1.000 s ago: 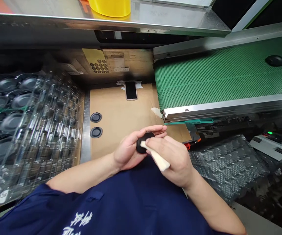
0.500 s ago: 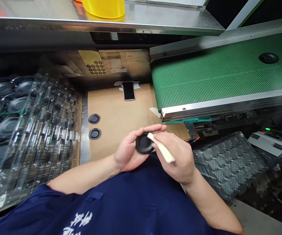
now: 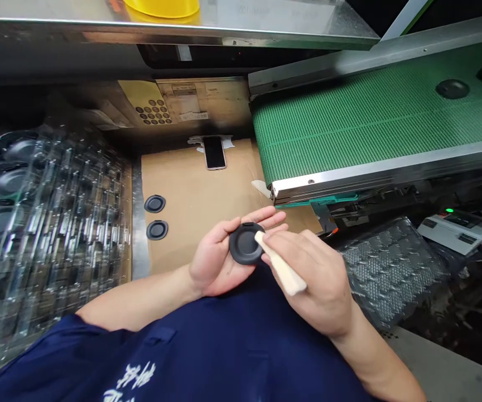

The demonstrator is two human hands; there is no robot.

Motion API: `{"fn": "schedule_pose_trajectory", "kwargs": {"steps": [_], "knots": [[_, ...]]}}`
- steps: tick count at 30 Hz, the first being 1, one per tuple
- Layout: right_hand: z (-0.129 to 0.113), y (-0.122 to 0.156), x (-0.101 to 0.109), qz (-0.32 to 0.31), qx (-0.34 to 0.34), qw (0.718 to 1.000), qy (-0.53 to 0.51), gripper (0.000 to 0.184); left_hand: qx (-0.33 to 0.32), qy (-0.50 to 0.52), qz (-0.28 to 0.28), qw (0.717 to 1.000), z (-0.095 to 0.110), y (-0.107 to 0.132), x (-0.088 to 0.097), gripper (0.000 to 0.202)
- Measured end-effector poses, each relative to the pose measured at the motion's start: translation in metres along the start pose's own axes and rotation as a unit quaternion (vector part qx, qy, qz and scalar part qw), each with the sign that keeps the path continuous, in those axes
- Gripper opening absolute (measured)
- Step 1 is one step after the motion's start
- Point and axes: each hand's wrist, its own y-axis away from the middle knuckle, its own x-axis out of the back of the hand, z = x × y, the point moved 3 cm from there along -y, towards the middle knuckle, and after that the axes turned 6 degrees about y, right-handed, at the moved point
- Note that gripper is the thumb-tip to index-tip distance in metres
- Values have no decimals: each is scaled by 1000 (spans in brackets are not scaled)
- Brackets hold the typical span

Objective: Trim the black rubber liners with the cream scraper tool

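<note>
A round black lid (image 3: 246, 245) with a small tab at its upper edge lies in my left hand (image 3: 216, 265). The thumb is at the lid's edge, and the other fingers stretch out beneath and past it. My right hand (image 3: 314, 273) is closed around a pale cream strip (image 3: 285, 273) that looks like folded cloth. The strip's narrow end meets the right side of the lid's face. Two similar black lids (image 3: 154, 204) (image 3: 157, 229) lie one above the other on the cardboard sheet (image 3: 191, 195), left of my hands.
A green conveyor belt (image 3: 350, 123) on the right carries two black round parts (image 3: 452, 89). Clear plastic trays (image 3: 86, 206) with black parts stack on the left. A phone (image 3: 215, 153) lies at the cardboard's back. A steel shelf (image 3: 241, 33) overhangs. Another patterned tray (image 3: 395, 268) sits right.
The cream strip has moved from the lid's upper face to its right side, my right hand shifting right and down. The lid shows more fully. The whole view has shifted slightly.
</note>
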Motion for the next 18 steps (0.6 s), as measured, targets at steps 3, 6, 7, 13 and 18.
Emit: {"fn": "schedule_pose_trajectory", "kwargs": {"steps": [3, 6, 7, 13, 18], "knots": [[-2, -4, -5, -13, 35, 999, 16, 39, 4, -9, -9, 1000, -1, 1, -1, 53], [1, -6, -10, -3, 63, 998, -31, 41, 44, -12, 6, 999, -3, 1, 1, 52], [2, -6, -11, -6, 67, 997, -49, 41, 55, -9, 10, 998, -3, 1, 1, 52], [6, -4, -8, -17, 56, 998, 15, 45, 28, -18, 13, 999, 1, 1, 3, 53], [8, -2, -12, -17, 48, 996, -70, 47, 75, -29, 28, 996, -2, 0, 3, 55]]}}
